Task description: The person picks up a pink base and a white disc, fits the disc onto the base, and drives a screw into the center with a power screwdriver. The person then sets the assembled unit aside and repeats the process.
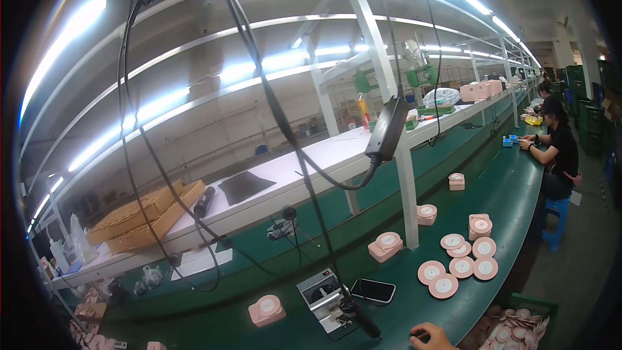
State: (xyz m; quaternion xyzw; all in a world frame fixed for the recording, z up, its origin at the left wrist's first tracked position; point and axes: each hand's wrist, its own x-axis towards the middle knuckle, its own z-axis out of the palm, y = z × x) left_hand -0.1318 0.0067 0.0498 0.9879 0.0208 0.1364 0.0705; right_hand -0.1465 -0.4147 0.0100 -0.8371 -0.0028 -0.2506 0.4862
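Only one of my hands shows, my right hand [430, 336], at the very bottom edge on the green work surface [518, 188]. Its fingers are curled and point left toward a black cable plug [363, 321]; something small and dark sits at the fingertips, too small to identify. A black phone [372, 290] lies just above and left of it, beside a grey metal box device [322, 297]. Several flat pink round discs [461, 266] lie in a cluster up and to the right. My left hand is out of the picture.
Pink square holders with discs [265, 310] [385, 246] [426, 214] dot the surface. A green crate of pink discs [521, 327] stands at the bottom right. Cardboard boxes [146, 214] rest on the white shelf. A black adapter [387, 128] hangs from cables. A co-worker [558, 149] sits on a blue stool [556, 217].
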